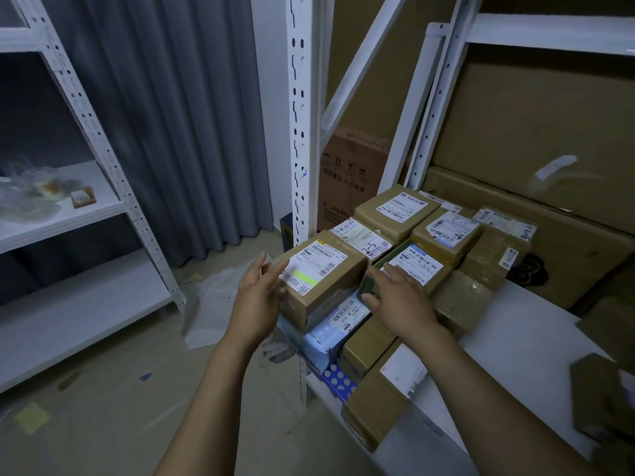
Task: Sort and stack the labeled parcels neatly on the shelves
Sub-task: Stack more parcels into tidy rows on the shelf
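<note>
The left hand (257, 293), fingers straight, lies against the left side of a brown labeled box (323, 273) stacked on a pale blue parcel (330, 331) at the white shelf's (508, 341) front corner. The right hand (398, 297) rests flat, fingers uncurled, on a green-edged parcel (419, 262) just beside that box. Behind these 2, more labeled parcels (395, 207) sit before large cartons (532, 125).

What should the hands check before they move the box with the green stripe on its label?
1. Left hand touches the brown box on its left side: ok.
2. Right hand is on that box too: not ok, it rests on the green parcel beside it.
3. Label faces up: ok.
4. Pale blue packet underneath gives steady support: cannot tell.
5. Bare spot on the white shelf: ok.
</note>
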